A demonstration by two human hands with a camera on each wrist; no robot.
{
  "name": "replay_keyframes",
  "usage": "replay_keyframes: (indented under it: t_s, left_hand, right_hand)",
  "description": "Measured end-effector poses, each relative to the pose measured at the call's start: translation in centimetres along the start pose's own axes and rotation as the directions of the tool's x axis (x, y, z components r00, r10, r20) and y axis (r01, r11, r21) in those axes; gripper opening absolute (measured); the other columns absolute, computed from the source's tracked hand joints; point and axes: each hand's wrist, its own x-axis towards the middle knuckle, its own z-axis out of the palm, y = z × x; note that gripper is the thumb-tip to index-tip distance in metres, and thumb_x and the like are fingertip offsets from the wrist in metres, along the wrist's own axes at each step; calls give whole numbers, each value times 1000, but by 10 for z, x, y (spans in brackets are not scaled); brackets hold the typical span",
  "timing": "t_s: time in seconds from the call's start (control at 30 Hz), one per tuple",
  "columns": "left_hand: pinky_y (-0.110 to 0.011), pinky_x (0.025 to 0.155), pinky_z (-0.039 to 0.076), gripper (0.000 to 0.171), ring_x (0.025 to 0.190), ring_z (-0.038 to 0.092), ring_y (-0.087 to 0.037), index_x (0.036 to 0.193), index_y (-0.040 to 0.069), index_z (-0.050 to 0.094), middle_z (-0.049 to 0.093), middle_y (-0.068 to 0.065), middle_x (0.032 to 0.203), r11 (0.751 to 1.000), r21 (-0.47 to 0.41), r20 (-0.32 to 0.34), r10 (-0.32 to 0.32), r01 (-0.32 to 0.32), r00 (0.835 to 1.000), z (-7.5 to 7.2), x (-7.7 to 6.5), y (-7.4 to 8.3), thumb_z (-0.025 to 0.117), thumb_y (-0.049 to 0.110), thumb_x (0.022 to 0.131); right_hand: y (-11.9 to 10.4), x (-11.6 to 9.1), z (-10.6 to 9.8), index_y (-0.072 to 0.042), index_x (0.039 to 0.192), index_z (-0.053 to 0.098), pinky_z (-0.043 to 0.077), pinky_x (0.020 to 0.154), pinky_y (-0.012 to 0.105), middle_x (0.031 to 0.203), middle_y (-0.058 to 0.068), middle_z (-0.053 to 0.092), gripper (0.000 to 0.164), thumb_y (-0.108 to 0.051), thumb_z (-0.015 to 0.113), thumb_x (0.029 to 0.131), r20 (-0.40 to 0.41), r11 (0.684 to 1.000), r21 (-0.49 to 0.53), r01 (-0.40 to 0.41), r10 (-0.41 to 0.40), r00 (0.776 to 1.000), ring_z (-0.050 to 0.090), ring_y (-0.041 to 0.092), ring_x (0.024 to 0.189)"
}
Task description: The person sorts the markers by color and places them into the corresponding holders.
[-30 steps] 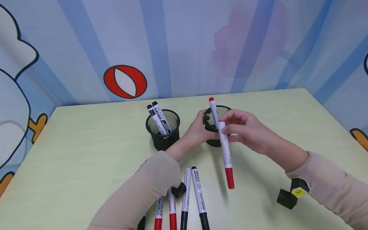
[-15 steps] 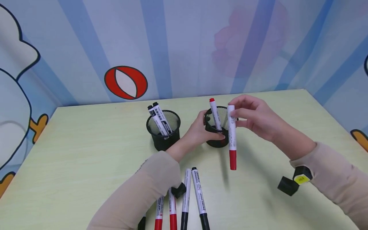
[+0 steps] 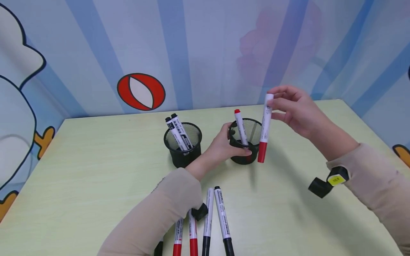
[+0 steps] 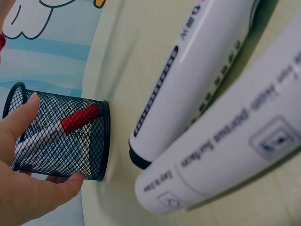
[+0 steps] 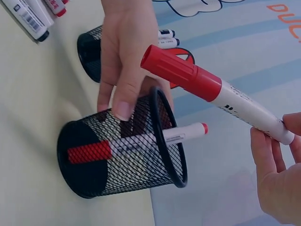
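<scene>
While your left hand (image 3: 221, 147) curls round a mesh cup (image 5: 120, 172), your right hand (image 3: 294, 110) pinches a marker (image 3: 266, 122), slightly tilted, red cap (image 3: 262, 153) down.

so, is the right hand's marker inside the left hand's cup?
No, the right wrist view shows the right hand holding the marker outside that mesh cup.

Pale wood-grain table (image 3: 112, 167); behind it, blue-striped backdrop (image 3: 208, 53) bearing printed red-and-white ball (image 3: 141, 91).
</scene>
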Motion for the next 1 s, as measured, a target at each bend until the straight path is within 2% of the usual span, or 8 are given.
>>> replay_keyframes:
  t_s: [0.2, 0.53, 0.77, 1.0]
  left_hand:
    - [-41, 104, 32, 97, 132, 32, -23, 145, 17, 23, 34, -6, 144, 1000, 0, 1, -13, 13, 1000, 0, 0, 0, 82, 8, 69]
    - [-40, 105, 31, 97, 132, 31, -23, 144, 18, 24, 34, -5, 145, 1000, -8, -1, -15, 15, 1000, -1, 1, 0, 83, 9, 68]
    - [-40, 105, 31, 96, 132, 31, -23, 144, 17, 24, 34, -4, 145, 1000, -3, 1, -11, 11, 1000, -2, 0, 1, 83, 10, 68]
    - [-42, 105, 31, 96, 134, 29, -24, 145, 18, 23, 32, -5, 147, 1000, 11, 9, -21, 21, 1000, -3, 0, 2, 82, 12, 70]
  right_hand:
    - [-4, 7, -4, -6, 94, 66, 55, 71, 30, 93, 7, 59, 15, 5, 61, 85, -48, 997, 69, 22, -18, 999, 59, 18, 80]
    - [-8, 20, -4, -4, 95, 65, 55, 71, 31, 95, 8, 54, 15, 3, 66, 82, -137, 993, 101, 55, -41, 990, 57, 20, 86]
    - [-2, 25, -8, -5, 95, 65, 56, 70, 30, 93, 8, 55, 17, 4, 68, 80, -164, 995, 50, 89, -79, 983, 58, 20, 86]
    - [15, 27, -11, -4, 99, 63, 55, 70, 26, 92, 9, 52, 18, 1, 67, 82, -152, 988, -121, 96, -114, 982, 60, 17, 81]
